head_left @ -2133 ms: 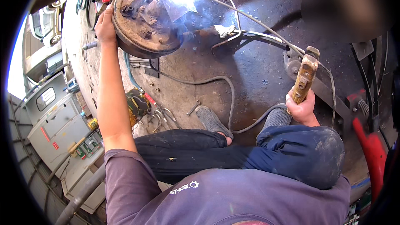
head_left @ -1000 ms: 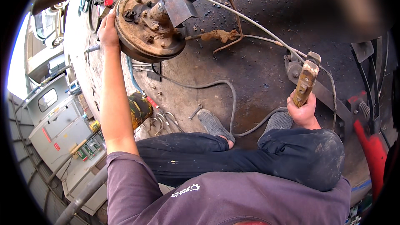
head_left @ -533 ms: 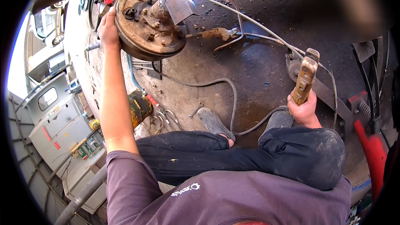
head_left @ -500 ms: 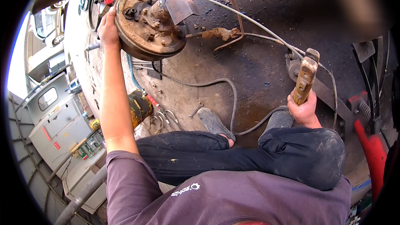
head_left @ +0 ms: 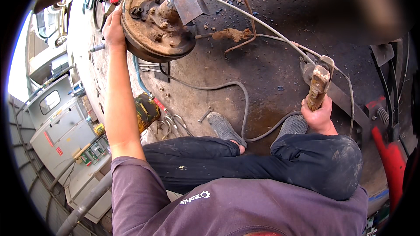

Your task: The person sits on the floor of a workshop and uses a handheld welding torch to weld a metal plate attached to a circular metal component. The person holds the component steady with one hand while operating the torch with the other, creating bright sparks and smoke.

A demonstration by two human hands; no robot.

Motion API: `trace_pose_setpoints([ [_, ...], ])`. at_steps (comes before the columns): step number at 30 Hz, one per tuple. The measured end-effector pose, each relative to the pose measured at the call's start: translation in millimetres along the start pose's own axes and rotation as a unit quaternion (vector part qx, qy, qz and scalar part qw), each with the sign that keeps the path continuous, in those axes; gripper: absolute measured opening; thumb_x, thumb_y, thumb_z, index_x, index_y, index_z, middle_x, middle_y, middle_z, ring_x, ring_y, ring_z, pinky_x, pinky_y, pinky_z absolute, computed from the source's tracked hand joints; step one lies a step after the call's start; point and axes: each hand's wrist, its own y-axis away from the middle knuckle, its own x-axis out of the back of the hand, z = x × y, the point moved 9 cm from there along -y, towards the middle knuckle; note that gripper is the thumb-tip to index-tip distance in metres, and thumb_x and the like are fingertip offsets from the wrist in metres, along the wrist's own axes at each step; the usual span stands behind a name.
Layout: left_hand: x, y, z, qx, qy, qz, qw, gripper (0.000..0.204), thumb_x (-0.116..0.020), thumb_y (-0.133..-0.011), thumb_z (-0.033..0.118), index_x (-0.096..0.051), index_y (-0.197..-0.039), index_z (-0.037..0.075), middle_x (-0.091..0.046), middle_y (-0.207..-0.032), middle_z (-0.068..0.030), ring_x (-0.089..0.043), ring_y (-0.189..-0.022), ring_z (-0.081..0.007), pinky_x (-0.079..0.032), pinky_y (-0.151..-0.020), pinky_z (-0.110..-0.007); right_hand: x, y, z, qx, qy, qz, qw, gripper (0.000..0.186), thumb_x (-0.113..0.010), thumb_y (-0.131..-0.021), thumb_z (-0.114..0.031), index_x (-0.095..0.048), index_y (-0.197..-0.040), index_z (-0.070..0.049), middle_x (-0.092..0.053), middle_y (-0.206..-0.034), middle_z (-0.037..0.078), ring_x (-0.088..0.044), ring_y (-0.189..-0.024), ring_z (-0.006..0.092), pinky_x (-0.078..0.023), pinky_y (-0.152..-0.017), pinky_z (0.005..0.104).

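My left hand (head_left: 114, 30) grips the rim of a rusty brake drum (head_left: 151, 26) at the upper left; its fingertips go out of sight behind the edge. My right hand (head_left: 319, 114) is closed around the worn handle of a welding electrode holder (head_left: 320, 85). From the holder's jaws a long pale welding rod (head_left: 258, 22) slants up and left. Its tip glows orange against a grey metal bracket (head_left: 187, 0), which has a hole in it and sits beside the drum's hub.
A grey cable (head_left: 210, 88) snakes over the floor past my shoes. A wrench (head_left: 204, 115) lies near my left foot, with a yellow-black cylinder (head_left: 146, 111) farther left. At right are a red metal part (head_left: 389, 161) and a coil spring (head_left: 383, 116). A rusty bent pipe (head_left: 249, 39) crosses behind.
The bright white arc at the rod's tip has shrunk to a small orange glow. The electrode holder's head has tipped slightly lower. My left hand and the drum stay put.
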Motion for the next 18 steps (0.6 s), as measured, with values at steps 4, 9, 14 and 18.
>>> trace_pose_setpoints([
  [4,11.8,-8.0,-4.8,-0.014,-0.004,-0.012,1.0,0.035,-0.068,-0.1,0.021,-0.072,-0.124,-0.005,-0.073,-0.118,-0.0083,-0.066,-0.106,-0.0144,-0.05,-0.096,-0.027,-2.7,-2.0,-2.6,0.002,-0.014,-0.003,1.0,0.03,-0.074,-0.075,0.0,-0.062,-0.103,0.002,-0.063,-0.073,0.007,-0.058,-0.061,0.0146,-0.05,-0.062,0.0309],
  [9,9.1,-9.3,-18.9,0.035,0.015,-0.001,0.999,0.037,-0.07,-0.1,0.024,-0.073,-0.123,-0.004,-0.074,-0.116,-0.0073,-0.066,-0.104,-0.0137,-0.05,-0.094,-0.026,-1.8,-0.7,-15.4,0.028,-0.054,-0.029,0.998,0.022,-0.07,-0.081,0.008,-0.057,-0.095,-0.003,-0.058,-0.081,0.001,-0.055,-0.07,0.009,-0.047,-0.064,0.0274],
  [14,7.7,-10.1,-8.2,-0.01,-0.004,-0.012,1.0,0.037,-0.069,-0.1,0.024,-0.073,-0.123,-0.005,-0.074,-0.117,-0.0078,-0.065,-0.106,-0.0139,-0.05,-0.095,-0.026,-2.1,5.6,-4.7,-0.006,-0.09,-0.025,0.996,0.025,-0.068,-0.08,0.011,-0.056,-0.099,-0.002,-0.057,-0.085,0.002,-0.056,-0.073,0.0099,-0.05,-0.067,0.0286],
  [18,7.9,-6.9,-3.9,-0.019,-0.032,-0.002,0.999,0.037,-0.069,-0.1,0.024,-0.073,-0.123,-0.004,-0.073,-0.118,-0.0083,-0.065,-0.106,-0.0143,-0.05,-0.096,-0.027,0.1,4.2,0.4,-0.017,-0.068,-0.013,0.997,0.023,-0.069,-0.08,0.009,-0.056,-0.097,-0.002,-0.058,-0.084,0.002,-0.056,-0.072,0.0091,-0.05,-0.066,0.0279],
])
